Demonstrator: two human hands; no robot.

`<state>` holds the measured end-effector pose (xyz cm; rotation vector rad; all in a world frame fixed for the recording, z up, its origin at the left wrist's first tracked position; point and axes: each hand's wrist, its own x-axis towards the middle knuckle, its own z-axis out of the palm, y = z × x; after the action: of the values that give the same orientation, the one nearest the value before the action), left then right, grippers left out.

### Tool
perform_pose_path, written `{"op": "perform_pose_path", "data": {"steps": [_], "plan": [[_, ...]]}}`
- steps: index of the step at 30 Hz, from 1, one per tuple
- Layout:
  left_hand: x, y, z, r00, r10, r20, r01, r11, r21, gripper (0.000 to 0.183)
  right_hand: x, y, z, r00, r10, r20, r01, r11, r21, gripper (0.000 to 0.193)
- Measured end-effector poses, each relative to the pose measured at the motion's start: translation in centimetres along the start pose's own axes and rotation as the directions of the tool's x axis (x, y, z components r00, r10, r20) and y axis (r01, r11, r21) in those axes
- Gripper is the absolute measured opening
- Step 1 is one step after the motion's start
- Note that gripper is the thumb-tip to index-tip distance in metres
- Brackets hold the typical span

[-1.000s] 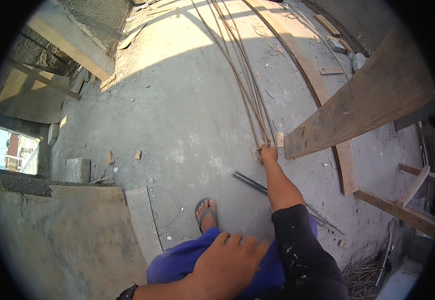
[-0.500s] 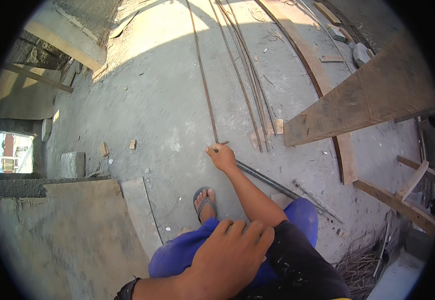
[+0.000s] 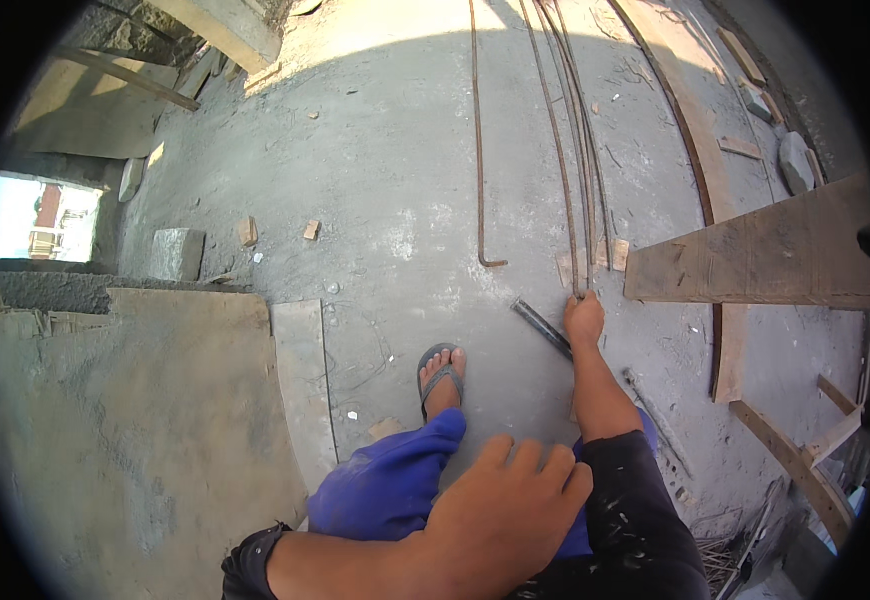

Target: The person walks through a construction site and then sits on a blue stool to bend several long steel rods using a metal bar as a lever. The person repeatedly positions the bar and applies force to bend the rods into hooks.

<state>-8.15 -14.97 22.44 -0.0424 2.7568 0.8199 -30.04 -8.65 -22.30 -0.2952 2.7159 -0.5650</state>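
Rust-brown, slender steel rods (image 3: 582, 125) lie ahead on the grey concrete floor (image 3: 385, 180), long axes running forward; the nearer right hand (image 3: 584, 318) curls at their close ends, whether pinching I cannot tell; the left hand (image 3: 505, 505) hangs back, fingers loosely spread.
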Motion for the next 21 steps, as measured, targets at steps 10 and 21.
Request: {"op": "perform_pose_path", "data": {"steps": [10, 21], "plan": [[0.3, -1.8, 3.8, 0.999, -0.048, 0.018, 0.045, 0.991, 0.124, 0.032, 3.6, -0.9, -0.6, 0.918, -0.247, 0.310, 0.314, 0.930, -0.190, 0.038], [8.9, -13.0, 6.3, 0.810, -0.579, -0.094, 0.513, 0.777, -0.365, 0.061, -9.9, -8.6, -9.9, 0.896, -0.399, 0.193, 0.320, 0.884, 0.342, 0.035]]}}
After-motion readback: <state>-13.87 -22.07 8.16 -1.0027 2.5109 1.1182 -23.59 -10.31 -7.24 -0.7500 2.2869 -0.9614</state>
